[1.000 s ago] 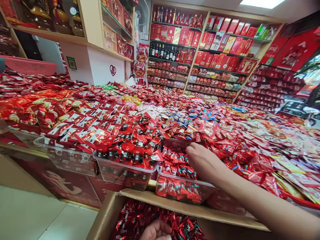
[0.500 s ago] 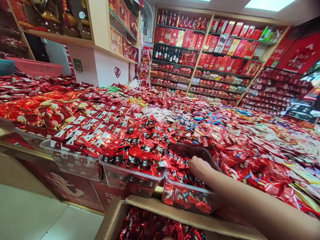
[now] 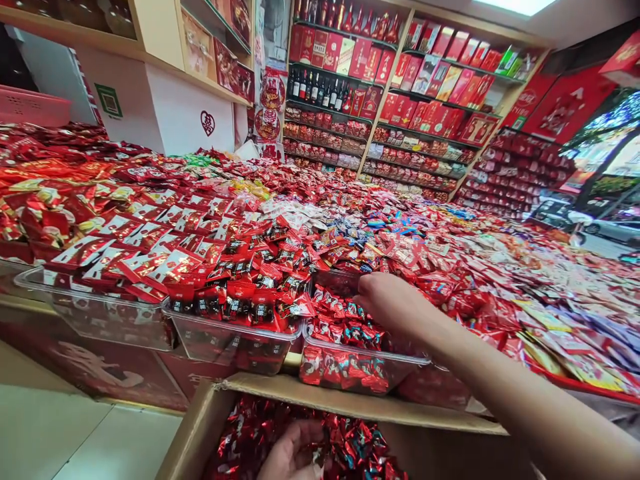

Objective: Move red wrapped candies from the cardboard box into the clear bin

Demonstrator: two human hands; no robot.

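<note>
My right hand (image 3: 395,307) reaches over a clear plastic tray (image 3: 415,363) partly filled with small red wrapped candies (image 3: 345,327). Its back faces me and the fingers curl down into the tray, so what they hold is hidden. My left hand (image 3: 290,453) is low in an open cardboard box (image 3: 350,403), fingers bent among shiny red foil candies (image 3: 360,443) and closing round some of them.
A wide counter is heaped with red candy packets in clear trays (image 3: 230,337). Shelves of red gift boxes and bottles (image 3: 400,87) line the back wall. A pink basket (image 3: 30,107) stands far left. Tiled floor (image 3: 50,433) lies at lower left.
My right hand rose a little over the tray after dipping into it. My left hand came back into view in the box. The view shifted slightly to the right.
</note>
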